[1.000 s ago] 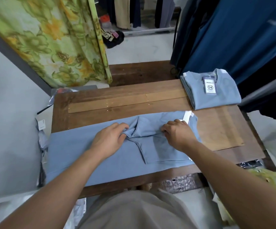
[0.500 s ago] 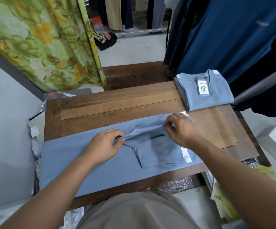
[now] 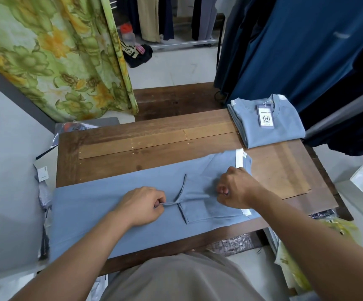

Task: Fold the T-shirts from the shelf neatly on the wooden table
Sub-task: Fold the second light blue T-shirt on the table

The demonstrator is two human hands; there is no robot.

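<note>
t-shirt [image 3: 93,209] lies along the table's [image 3: 154,135] near edge; my left hand [image 3: 141,205] pinches its fold, my right hand [image 3: 237,187] clamps its cloth farther right.

Left hand [image 3: 141,205] and right hand [image 3: 237,189], grip on blue T-shirt [image 3: 89,216]

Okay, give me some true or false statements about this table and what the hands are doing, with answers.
1. The left hand pinches a fold of the spread shirt on the table. True.
2. A paper tag lies on the folded shirts. True.
3. The folded shirts sit at the table's near left corner. False: they sit at its far right corner.
4. The right hand rests on the folded shirts. False: it grips the spread shirt, apart from them.
</note>
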